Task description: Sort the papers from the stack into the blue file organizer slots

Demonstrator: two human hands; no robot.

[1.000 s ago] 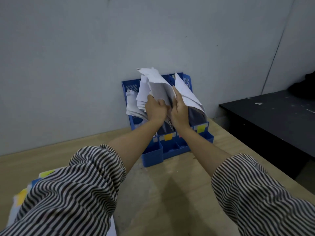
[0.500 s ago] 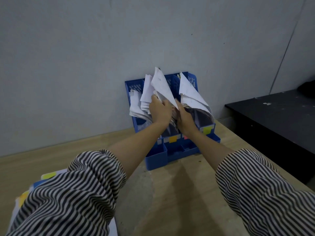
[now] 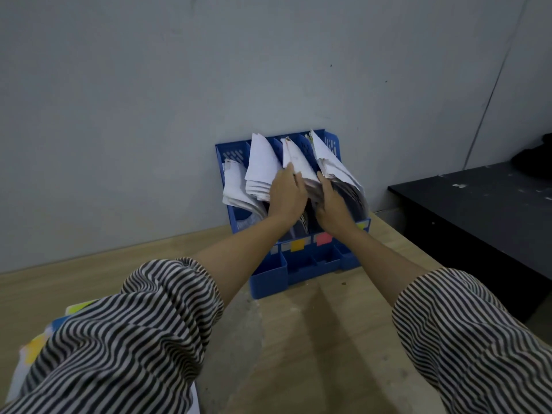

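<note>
Broadly, a pale wooden desk (image 3: 328,339) runs up to a grey wall (image 3: 149,100), and a black table (image 3: 493,219) sits off at 3 o'clock, lower and well apart. Hard against the wall stands the blue organizer (image 3: 331,144), rigid plastic with perforated dividers, 4 upright slots and a low tray of small bins at its front; yellow and pink tabs mark the slot fronts.

Each of the 4 slots holds papers (image 3: 263,162), thin white sheets with soft, dog-eared corners, their long axes running from the slot floor up toward 12 o'clock and leaning back; lower down they turn dark and glossy, perhaps sleeves.

Both hands are in the middle of the organizer. The left hand (image 3: 285,195) lies flat with fingers fairly straight against the sheaf in slot 2, pressing it toward 9 o'clock. The right hand (image 3: 330,204) has its fingers curled into the sheets of slot 3; it seems to pinch them, though the fingertips are hidden. Slot 3 lies between the 2 hands, just at 12 o'clock from the wrists, equally near to both, so seating its sheets probably means pushing down along the slot.

At 7 o'clock the stack (image 3: 35,351) peeps from under a striped sleeve (image 3: 119,339), yellow notes on top
</note>
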